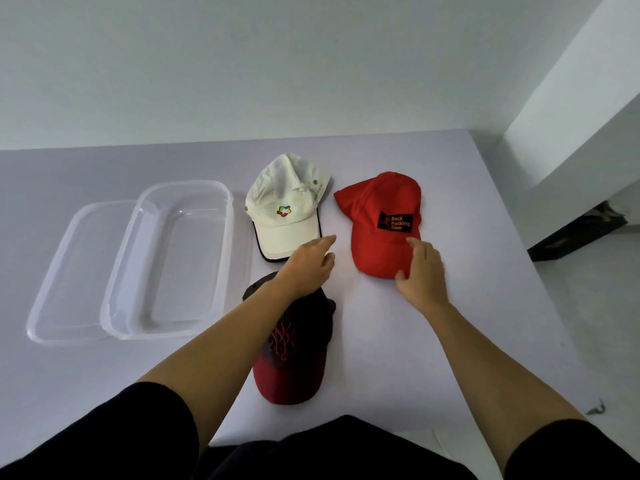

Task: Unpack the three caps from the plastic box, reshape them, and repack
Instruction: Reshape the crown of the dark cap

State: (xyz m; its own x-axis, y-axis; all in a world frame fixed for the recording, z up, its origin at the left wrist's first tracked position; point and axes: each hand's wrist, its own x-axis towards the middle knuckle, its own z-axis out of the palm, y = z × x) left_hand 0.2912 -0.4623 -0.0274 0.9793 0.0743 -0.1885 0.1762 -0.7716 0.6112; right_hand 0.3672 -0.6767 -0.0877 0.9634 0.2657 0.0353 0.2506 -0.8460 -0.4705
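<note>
The clear lid (71, 271) and the empty plastic box (187, 261) sit on the tabletop (460, 341), with all three caps out beside them. The white cap (287, 209) is soft cloth with a slumped crown, so I judge it light and best lifted by the stiffer brim. The maroon-brimmed dark cap (291, 372) lies under my forearm. My left hand (311, 265) hovers loose, holding nothing. My right hand (424, 275) pinches the red cap (381, 202) by its brim — thumb at the edge, fingers on top.

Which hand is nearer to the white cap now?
Left. The left hand is at the brim of the white cap; the right hand holds the brim of the red cap, beside it.
</note>
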